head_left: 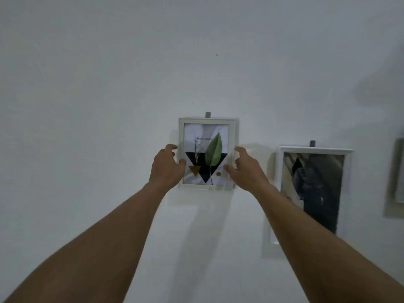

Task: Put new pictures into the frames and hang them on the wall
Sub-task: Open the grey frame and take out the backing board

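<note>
Wall [109, 84]: white, with a grey hook [208, 115] just above the frame.
Frame [206, 120]: upright against the wall (leaf picture [213, 149] inside).
Left hand [167, 169]: fingers curled round the frame's left edge.
Right hand [246, 169]: thumb and curled fingers pinch its right edge.

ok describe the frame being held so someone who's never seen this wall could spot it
On the white wall, find the leftmost frame, the small white one held between the left hand and the right hand. Unlike the dark picture beside it, it shows a green leaf over a black triangle.
</note>
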